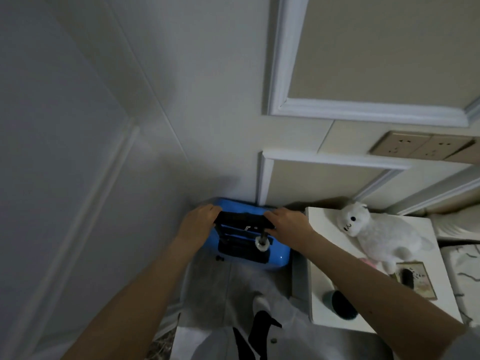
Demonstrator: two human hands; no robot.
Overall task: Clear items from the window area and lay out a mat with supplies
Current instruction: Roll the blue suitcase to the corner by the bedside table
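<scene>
1. A glossy bright blue hard-shell suitcase [275, 255] is seen standing on the grey floor [233, 287], pushed into the corner where the pale panelled wall [130, 113] meets the beige wall with white moulding [363, 61].
2. The suitcase's black telescopic pull handle [241, 218] is extended above its top, and a small white ring [261, 245] is seen round the right-hand handle rod.
3. The left end of the handle bar is gripped by the left hand [198, 220], whose fingers are curled over it.
4. The right end of the same bar is gripped by the right hand [288, 222], with the fingers bent round it and the thumb underneath.
5. Just to the right of the suitcase, a white square-topped bedside cabinet [327, 255] is placed.
6. On that cabinet a fluffy white alpaca plush toy [384, 235] is laid, touching a small framed picture [420, 284].
7. A dark round teal-edged object [342, 305] is partly hidden by the right forearm on the cabinet's near side; what it is cannot be told.
8. Beige wall sockets [415, 148] are set into the wall above the cabinet.
</scene>
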